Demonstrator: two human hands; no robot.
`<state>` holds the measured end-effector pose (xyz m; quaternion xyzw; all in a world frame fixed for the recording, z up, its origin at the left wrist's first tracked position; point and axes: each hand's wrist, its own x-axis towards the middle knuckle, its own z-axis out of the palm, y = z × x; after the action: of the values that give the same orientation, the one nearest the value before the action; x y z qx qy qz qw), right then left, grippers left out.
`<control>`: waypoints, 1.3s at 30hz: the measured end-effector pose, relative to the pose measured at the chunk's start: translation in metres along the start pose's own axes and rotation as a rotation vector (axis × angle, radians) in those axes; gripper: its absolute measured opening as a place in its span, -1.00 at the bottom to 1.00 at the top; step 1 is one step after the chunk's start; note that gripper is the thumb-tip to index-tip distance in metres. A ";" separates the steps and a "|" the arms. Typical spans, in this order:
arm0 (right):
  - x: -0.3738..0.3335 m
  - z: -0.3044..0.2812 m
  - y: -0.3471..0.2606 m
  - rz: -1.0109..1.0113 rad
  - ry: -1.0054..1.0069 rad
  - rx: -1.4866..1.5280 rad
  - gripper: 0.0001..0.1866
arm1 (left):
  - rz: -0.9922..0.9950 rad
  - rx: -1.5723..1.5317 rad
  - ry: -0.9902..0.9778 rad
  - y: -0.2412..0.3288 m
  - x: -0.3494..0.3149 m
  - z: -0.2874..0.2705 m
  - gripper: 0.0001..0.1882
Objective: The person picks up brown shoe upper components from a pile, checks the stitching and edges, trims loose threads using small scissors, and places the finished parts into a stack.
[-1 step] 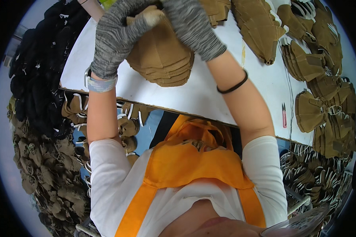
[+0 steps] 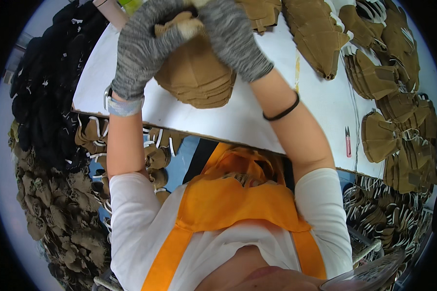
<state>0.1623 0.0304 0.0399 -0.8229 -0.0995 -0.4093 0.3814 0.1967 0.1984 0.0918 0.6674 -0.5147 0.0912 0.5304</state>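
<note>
Both my hands wear grey marled knit gloves with pale fingertips. Between them, above the white table point(image 2: 247, 119), is a stack of brown fabric pieces point(image 2: 199, 72) with rounded, layered lower edges. My left hand point(image 2: 150, 46) grips its left side, the thumb lying across the top and the fingers curled behind. My right hand point(image 2: 230, 36) closes over its upper right side, its fingertips meeting the left thumb near the upper picture edge. The far end of the stack and some fingers are hidden or cut off there.
Pink-handled snips point(image 2: 348, 143) lie at the right beside a thin cord. More brown stacks point(image 2: 313, 36) line the table's right side. Black pieces point(image 2: 48, 87) are heaped at the left, above dull brown ones point(image 2: 58, 208). A pale pink cylinder point(image 2: 110, 12) stands far left.
My right hand and forearm have shifted slightly left, the wrist tipping a little lower. The stack has moved marginally with them; both hands keep their hold.
</note>
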 end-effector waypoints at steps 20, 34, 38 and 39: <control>-0.015 -0.108 0.173 0.032 -0.435 -1.235 -0.50 | -0.061 -0.096 0.122 -0.036 -0.011 0.014 -0.57; -0.008 -0.166 0.077 0.266 0.434 -0.407 -0.73 | 0.089 0.375 0.304 -0.014 -0.014 0.017 -0.55; -0.058 -0.213 0.045 0.104 0.521 -0.587 -0.71 | 0.239 0.289 0.316 0.049 -0.028 0.049 -0.40; -0.067 -0.212 0.021 0.211 0.558 -0.445 -0.71 | 0.165 -0.083 0.248 0.061 -0.038 0.071 -0.35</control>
<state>0.0020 -0.1248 0.0575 -0.7481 0.1850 -0.5880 0.2457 0.1010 0.1695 0.0740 0.5840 -0.5016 0.1950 0.6077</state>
